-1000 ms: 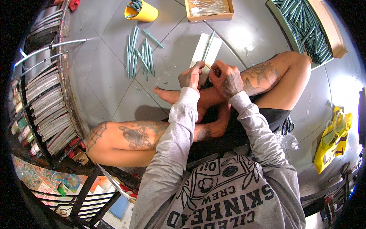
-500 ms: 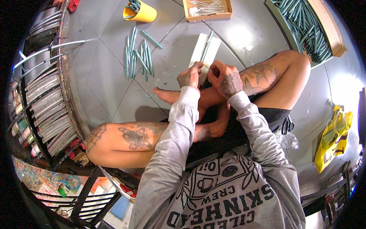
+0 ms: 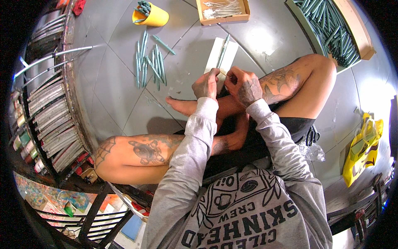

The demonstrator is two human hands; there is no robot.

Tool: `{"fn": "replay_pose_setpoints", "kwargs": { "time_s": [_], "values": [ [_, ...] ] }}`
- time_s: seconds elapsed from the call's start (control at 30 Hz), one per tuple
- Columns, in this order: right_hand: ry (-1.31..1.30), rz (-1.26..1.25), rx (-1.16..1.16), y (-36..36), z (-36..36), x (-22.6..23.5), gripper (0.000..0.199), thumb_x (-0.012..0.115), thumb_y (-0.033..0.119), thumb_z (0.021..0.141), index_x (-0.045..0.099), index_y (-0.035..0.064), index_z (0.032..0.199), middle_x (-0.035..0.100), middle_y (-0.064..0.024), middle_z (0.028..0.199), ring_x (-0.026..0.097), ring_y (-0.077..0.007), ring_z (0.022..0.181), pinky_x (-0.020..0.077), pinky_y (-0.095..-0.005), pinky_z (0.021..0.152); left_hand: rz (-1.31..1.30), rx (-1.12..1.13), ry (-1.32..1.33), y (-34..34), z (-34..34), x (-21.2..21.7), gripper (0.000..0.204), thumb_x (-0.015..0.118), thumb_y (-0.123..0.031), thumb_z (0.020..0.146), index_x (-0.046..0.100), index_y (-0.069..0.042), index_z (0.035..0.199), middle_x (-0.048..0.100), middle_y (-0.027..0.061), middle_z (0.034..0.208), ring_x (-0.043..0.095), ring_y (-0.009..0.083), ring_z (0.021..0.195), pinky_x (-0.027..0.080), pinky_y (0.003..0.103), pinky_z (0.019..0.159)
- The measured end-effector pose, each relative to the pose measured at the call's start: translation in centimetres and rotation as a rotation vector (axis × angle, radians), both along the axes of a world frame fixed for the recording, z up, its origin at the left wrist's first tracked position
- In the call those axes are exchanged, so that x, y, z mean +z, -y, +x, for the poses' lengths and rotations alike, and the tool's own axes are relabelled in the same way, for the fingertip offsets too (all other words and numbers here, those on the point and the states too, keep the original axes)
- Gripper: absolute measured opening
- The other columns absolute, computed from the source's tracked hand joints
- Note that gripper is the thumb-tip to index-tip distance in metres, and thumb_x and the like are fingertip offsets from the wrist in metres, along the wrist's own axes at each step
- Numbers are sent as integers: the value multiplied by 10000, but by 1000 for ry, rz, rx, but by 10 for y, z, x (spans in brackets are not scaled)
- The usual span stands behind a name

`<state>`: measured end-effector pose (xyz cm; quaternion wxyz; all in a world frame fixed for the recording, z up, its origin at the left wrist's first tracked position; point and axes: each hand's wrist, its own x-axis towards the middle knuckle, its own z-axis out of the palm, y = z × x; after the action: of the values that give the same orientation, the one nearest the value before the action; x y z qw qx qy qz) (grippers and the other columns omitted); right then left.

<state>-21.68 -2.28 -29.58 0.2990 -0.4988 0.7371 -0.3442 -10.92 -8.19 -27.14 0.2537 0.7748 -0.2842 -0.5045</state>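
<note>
Both of my hands are close together above my crossed legs, at the near end of a white rectangular card. A teal pen lies lengthwise on that card, its lower end close to my left fingertips. My left hand is closed, thumb and index finger pinched. Opposite it, my right hand is closed too, with curled fingers. A thin, small piece seems to run between the two pinches, too small to name. Left of the card, several teal pens lie loosely grouped on the tiled floor.
Teal pens stand in a yellow cup. A shallow cardboard box holds thin white sticks. A larger box full of teal pens is at far right. Scissors and a yellow bag lie right; a cluttered rack stands left.
The view has shifted very slightly. My hands keep nearly the same pinched pose by the card, and the pens, cup and boxes stay where they were.
</note>
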Motion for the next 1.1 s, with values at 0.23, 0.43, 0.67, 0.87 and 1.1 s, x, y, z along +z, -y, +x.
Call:
{"fn": "replay_pose_setpoints", "kwargs": {
  "time_s": [0.23,0.43,0.67,0.87,1.1],
  "values": [
    [19,19,0,-1,0,0,141,692,160,795,625,41,830,665,-172,728,676,-350,662,532,-408,607,9,-39,88,-3,3,3,273,750,-258,699,745,5,775,659,64,679,611,183,687,476,313,745],
    [2,18,16,0,-1,4,154,689,176,802,626,40,842,666,-172,731,677,-355,671,532,-416,617,44,-51,85,-2,0,12,269,740,-261,700,759,-3,773,672,72,687,633,190,730,481,306,804],
    [29,9,9,1,0,5,160,688,177,796,618,39,837,659,-178,729,671,-365,673,523,-424,609,51,-42,-2,1,5,-2,280,780,-261,679,758,1,773,676,75,702,640,186,748,477,303,842],
    [36,6,8,0,-1,4,158,680,176,792,614,38,833,655,-178,730,667,-365,673,519,-424,610,67,-25,43,0,2,-1,338,825,-245,673,750,44,831,687,83,717,643,186,727,498,305,808],
    [27,-7,14,0,0,2,150,676,171,785,605,43,818,648,-171,718,662,-362,671,513,-421,606,-33,-46,87,-2,4,-9,304,796,-192,705,752,50,883,701,90,707,649,175,655,526,297,718]
  ]
}}
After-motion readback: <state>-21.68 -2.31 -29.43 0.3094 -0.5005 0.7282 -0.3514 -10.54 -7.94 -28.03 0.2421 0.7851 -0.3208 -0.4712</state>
